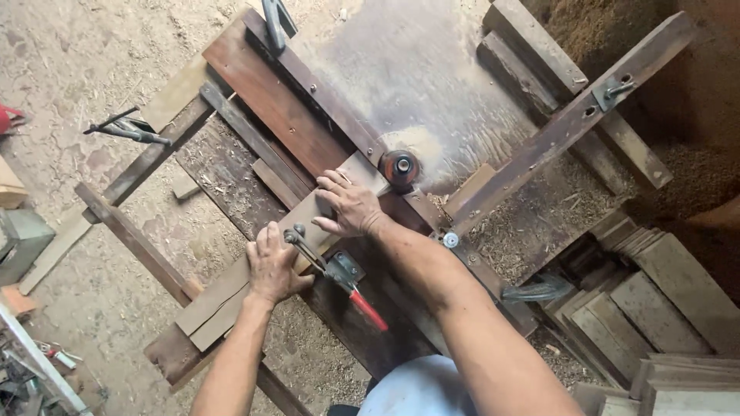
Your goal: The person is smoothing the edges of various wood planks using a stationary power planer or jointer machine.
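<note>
The right hand [351,206] lies with fingers spread flat on a pale wooden board [254,270], pressing its end close to the round cutter head [401,167] near the middle of the bench [401,69]; the left hand [271,266] presses open-palmed on the same board beside a red-handled toggle clamp [339,273]. Neither hand grips anything. A slip or kick of the board could, I judge, carry the right fingers into the cutter; no container shows, only stacked boards [663,308] beyond the bench's right edge
</note>
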